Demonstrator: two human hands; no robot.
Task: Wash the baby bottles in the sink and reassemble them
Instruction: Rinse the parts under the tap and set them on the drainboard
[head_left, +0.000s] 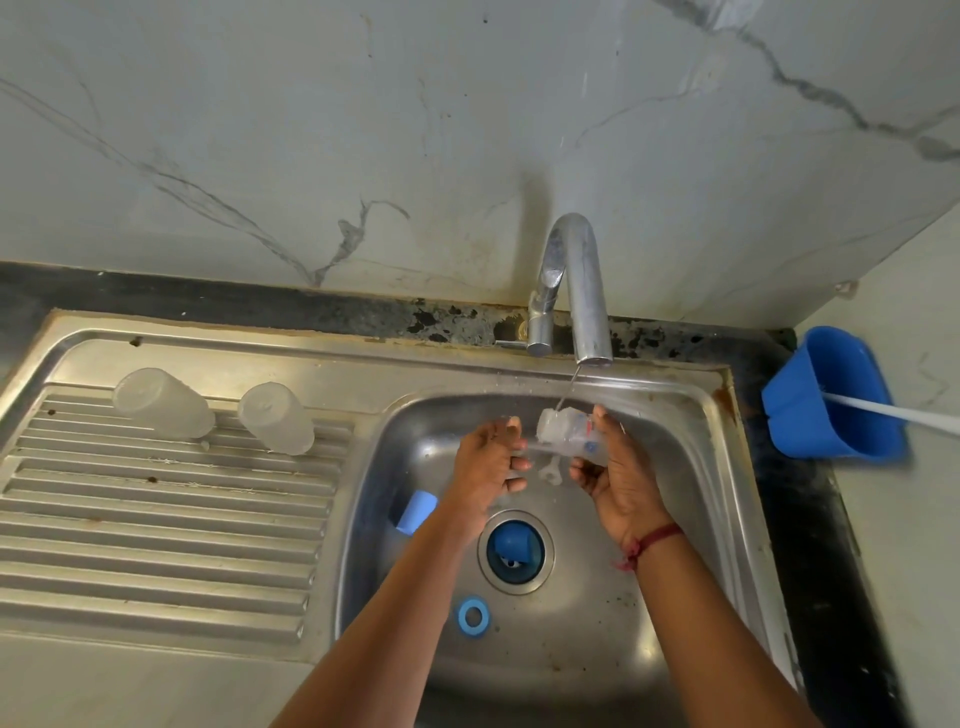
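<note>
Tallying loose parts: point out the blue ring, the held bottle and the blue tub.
blue ring (461, 618): head view, left side of its band.
bottle (569, 434): head view, clear body.
blue tub (797, 402): head view, outer wall.

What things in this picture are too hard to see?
All in the head view:
- Print on the bottle: blurred, partly covered by the right hand.
- Whether the left hand holds anything: its curled fingers hide it.
- Blue piece: the left forearm covers part.
- White handle in the blue holder: cut off by the right edge.
</note>
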